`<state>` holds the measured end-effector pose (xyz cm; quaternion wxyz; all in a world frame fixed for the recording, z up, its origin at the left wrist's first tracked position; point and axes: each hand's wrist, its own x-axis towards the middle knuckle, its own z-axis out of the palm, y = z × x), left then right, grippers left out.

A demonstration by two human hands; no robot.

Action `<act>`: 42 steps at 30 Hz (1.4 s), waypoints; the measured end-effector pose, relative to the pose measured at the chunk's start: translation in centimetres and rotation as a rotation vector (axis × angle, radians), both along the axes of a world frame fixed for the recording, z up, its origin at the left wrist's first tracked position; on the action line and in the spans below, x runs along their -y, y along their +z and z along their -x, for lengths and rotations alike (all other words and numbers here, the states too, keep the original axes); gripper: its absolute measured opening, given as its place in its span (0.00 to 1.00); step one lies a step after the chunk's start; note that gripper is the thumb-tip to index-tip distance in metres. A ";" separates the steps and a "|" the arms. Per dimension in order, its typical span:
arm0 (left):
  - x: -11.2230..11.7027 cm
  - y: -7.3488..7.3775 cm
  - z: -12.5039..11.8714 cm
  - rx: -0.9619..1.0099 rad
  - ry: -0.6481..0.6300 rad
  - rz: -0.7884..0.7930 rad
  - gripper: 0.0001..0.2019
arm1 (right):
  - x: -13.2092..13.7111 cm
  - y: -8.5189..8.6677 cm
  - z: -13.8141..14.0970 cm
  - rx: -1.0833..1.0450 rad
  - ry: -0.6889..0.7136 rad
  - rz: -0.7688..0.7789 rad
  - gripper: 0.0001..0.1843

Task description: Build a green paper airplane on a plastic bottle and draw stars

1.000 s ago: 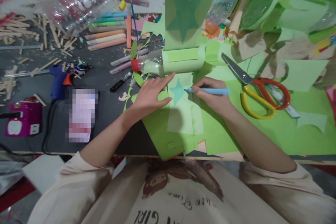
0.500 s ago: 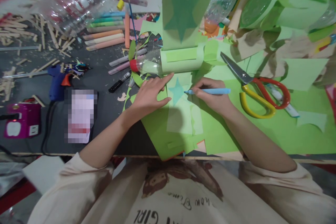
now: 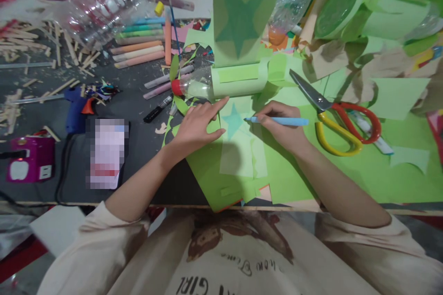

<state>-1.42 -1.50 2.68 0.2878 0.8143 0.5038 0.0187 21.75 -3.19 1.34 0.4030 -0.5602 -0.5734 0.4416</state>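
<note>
My right hand (image 3: 282,126) is closed around a light blue felt-tip pen (image 3: 287,121), its tip at or just above a pale green sheet of paper (image 3: 231,156). A blue-green star (image 3: 232,121) is coloured on that sheet, left of the pen tip. My left hand (image 3: 200,122) lies spread at the sheet's left edge, index finger and thumb stretched out on either side of the star. Just beyond lies a clear plastic bottle (image 3: 195,82) with a red cap, wrapped in green paper. Behind it, a rounded green card (image 3: 242,18) bears a larger dark green star.
Large scissors (image 3: 332,110) with red and yellow handles lie to the right on green paper. Leftward are a phone (image 3: 107,152), a blue glue gun (image 3: 74,108), a magenta box (image 3: 31,159) and several markers (image 3: 138,53). Wood sticks, paper scraps and plastic bottles (image 3: 104,4) crowd the back.
My right hand and the pen have shifted slightly to the right, so the tip is farther from the star. The left hand stays in place.
</note>
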 end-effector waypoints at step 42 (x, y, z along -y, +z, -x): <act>0.0 -0.2 0.1 0.001 -0.007 -0.021 0.35 | 0.1 0.0 0.2 0.070 0.043 -0.118 0.08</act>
